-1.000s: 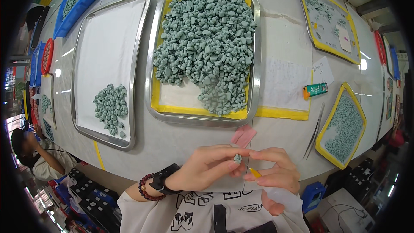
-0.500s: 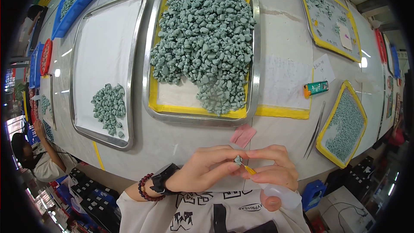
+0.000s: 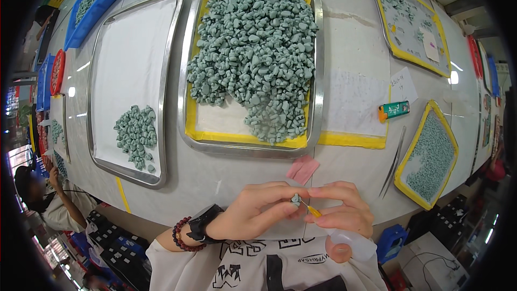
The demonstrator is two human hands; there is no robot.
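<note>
In front of my chest, my left hand (image 3: 258,210) is closed, pinching a small grey-green moulded piece (image 3: 295,199) between thumb and index finger. A black watch and a dark beaded bracelet are on that wrist. My right hand (image 3: 347,210) is closed round a translucent squeeze bottle (image 3: 355,244) with a yellow nozzle (image 3: 314,212) and a thin needle tip. The needle points at the piece, close to it; whether they touch I cannot tell. Beyond my hands a metal tray (image 3: 237,146) holds a large heap of similar pieces.
At the left a white-lined tray (image 3: 129,48) holds a small pile of pieces. Tweezers (image 3: 394,159), a green lighter (image 3: 397,109) and a yellow-edged tray (image 3: 425,202) of tiny pieces lie at the right. A pink cloth (image 3: 303,170) lies just beyond my hands. Another person (image 3: 59,199) works far left.
The needle and yellow nozzle have shifted slightly, and the small piece has tilted a little in my left fingers. At far left the other person's hand has moved.
</note>
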